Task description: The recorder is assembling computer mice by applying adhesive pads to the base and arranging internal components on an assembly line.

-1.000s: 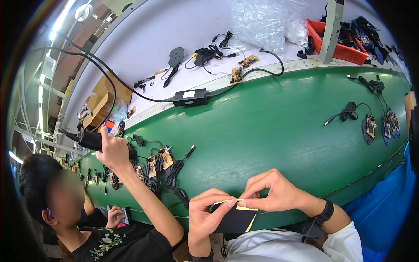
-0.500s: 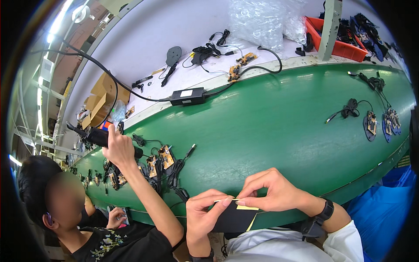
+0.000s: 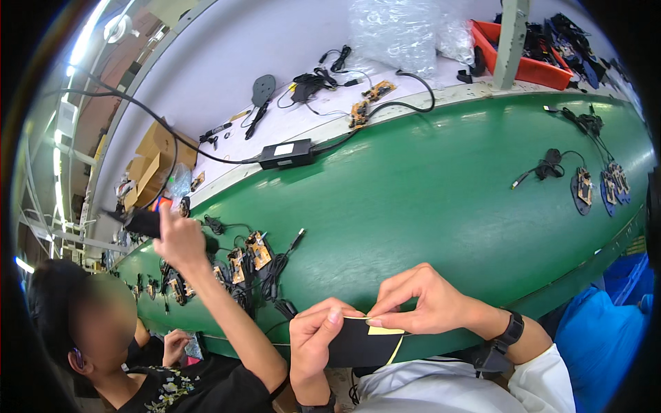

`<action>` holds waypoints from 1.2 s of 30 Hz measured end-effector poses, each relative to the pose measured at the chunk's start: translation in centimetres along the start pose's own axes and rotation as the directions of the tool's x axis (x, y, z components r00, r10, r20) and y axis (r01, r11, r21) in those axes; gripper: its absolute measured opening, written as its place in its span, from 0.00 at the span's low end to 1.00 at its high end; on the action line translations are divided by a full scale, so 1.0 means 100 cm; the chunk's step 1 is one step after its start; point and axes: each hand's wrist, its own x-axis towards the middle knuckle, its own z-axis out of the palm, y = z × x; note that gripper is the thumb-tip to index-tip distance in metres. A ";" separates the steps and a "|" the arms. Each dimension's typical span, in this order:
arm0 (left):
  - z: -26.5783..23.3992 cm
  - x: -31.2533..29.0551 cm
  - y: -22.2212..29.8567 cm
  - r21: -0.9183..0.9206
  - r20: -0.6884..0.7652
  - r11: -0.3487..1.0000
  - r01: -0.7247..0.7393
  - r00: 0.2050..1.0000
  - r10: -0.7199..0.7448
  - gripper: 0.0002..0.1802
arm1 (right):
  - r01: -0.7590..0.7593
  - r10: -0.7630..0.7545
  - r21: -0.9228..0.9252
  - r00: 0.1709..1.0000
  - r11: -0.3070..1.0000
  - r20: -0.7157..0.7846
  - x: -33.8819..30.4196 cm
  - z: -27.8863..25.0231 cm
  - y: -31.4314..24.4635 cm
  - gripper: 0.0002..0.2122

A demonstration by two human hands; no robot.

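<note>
Here at lower centre, the left hand [image 3: 313,344] stands upright, its grip clamped on the left side of a flat, matte black sheet [image 3: 358,347] showing pale yellow at its upper right. In from the right, the right hand [image 3: 430,303] arches, fingers curled, thumb and forefinger pinching the top edge! Beyond, the smooth green desk [image 3: 413,206].

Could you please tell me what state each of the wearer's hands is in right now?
Left hand: closed, holding the black sheet by its left side.
Right hand: closed, pinching the black sheet's upper edge.
</note>
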 end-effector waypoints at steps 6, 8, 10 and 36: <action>-0.004 -0.002 -0.002 0.473 -0.003 0.856 -0.210 0.971 0.240 0.10 | 0.136 -0.137 0.019 0.989 0.991 0.058 0.007 0.006 0.002 0.05; 0.005 -0.014 0.018 0.435 -0.135 0.900 0.000 0.989 0.065 0.09 | 0.155 -0.155 0.002 0.987 0.988 0.040 0.021 0.021 0.018 0.08; 0.010 -0.012 0.018 0.495 -0.112 0.867 -0.051 0.986 0.122 0.08 | 0.191 -0.191 0.014 0.976 0.982 0.109 0.022 0.018 0.032 0.12; 0.005 -0.028 -0.019 0.495 -0.278 0.861 -0.120 0.916 0.288 0.13 | 0.117 -0.063 -0.165 0.952 0.979 0.298 -0.002 -0.029 -0.010 0.09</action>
